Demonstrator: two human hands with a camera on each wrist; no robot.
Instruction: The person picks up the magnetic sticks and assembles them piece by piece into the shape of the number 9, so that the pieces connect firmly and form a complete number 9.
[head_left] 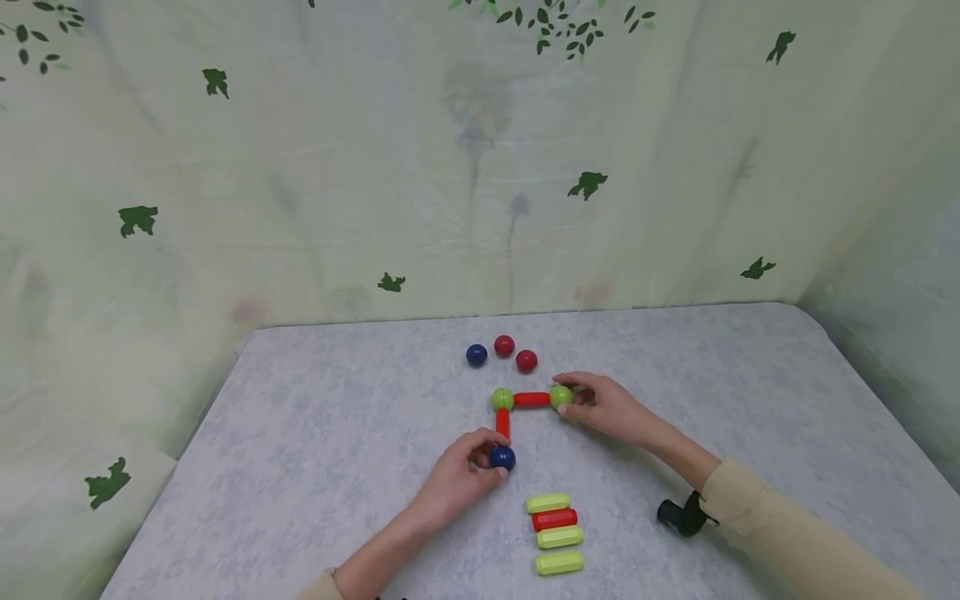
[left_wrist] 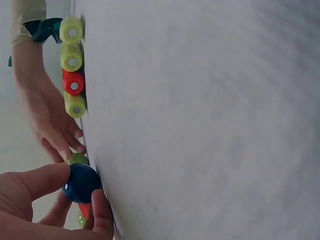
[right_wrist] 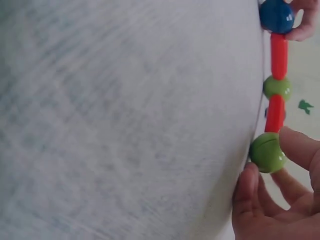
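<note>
Remotely, I watch the left hand [head_left: 459,472] pinch a blue ball [head_left: 504,458] and the right hand [head_left: 611,408] a green ball [head_left: 560,397], ends of an L [head_left: 503,401] on the table [head_left: 337,417], probably light, stiff and slick, best held by those balls.

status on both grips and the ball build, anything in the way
Left grip holding blue ball; right grip holding green ball. Two red sticks meet at corner ball, L-shaped. Nothing seen blocking either grip.
</note>
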